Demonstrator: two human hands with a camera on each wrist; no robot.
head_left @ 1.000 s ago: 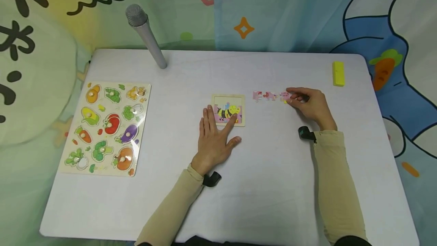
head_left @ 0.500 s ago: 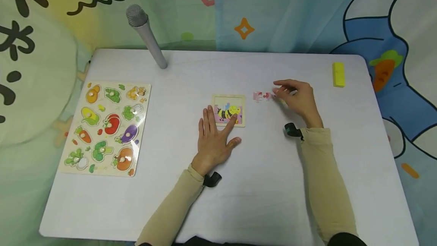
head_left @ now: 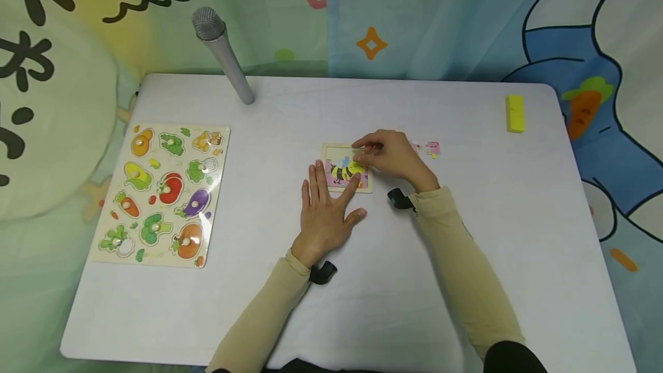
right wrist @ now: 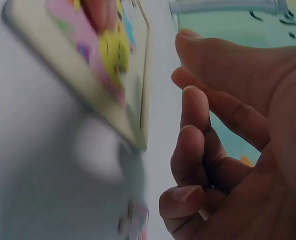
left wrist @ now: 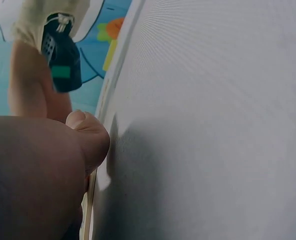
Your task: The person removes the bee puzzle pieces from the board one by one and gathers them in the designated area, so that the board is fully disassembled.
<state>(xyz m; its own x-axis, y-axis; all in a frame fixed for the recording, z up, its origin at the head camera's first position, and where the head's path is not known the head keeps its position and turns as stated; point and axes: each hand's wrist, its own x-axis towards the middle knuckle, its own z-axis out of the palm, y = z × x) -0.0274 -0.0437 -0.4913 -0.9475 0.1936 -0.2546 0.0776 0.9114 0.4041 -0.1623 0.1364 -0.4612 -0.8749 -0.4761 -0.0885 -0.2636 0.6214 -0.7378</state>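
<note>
On the white table [head_left: 409, 292], a vegetable board [head_left: 176, 163] is seen at far left, with a grey microphone [head_left: 229, 65] set behind it. The small bee puzzle frame [head_left: 339, 145] is placed mid-table, pressed by the outspread, straightened fingers of the left hand [head_left: 325, 220]. Over its right side the right hand [head_left: 391, 154] is held, fingers bent; whether anything is pinched cannot be told. Beyond are seen pink pieces [head_left: 433, 148], then a yellow block [head_left: 515, 113].
</note>
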